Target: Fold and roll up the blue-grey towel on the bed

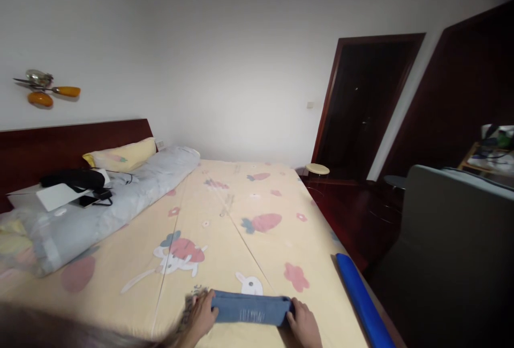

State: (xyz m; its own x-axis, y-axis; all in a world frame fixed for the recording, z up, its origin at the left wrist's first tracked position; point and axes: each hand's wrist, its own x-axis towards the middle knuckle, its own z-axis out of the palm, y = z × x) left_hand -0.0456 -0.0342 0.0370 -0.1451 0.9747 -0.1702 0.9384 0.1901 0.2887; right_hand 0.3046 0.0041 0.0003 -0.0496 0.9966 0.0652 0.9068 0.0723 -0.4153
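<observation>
Already we have the blue denim garment (251, 308) folded into a narrow strip at the bed's (241, 219) near edge, our left hand (202, 316) and right hand (304, 324) pressing flat on its ends; perhaps one more fold remains.

1. Folded cloth (251, 309) is lying on the bed (241, 219) at six o'clock, between left hand (203, 316) and right hand (304, 325).
2. Roll (363, 300) is lying at four o'clock on the bed's edge.
3. Quilt (108, 203) is lying at ten o'clock, pillow (122, 156) behind it.
4. Stool (317, 169) is standing at one o'clock, before the doorway (361, 107).
</observation>
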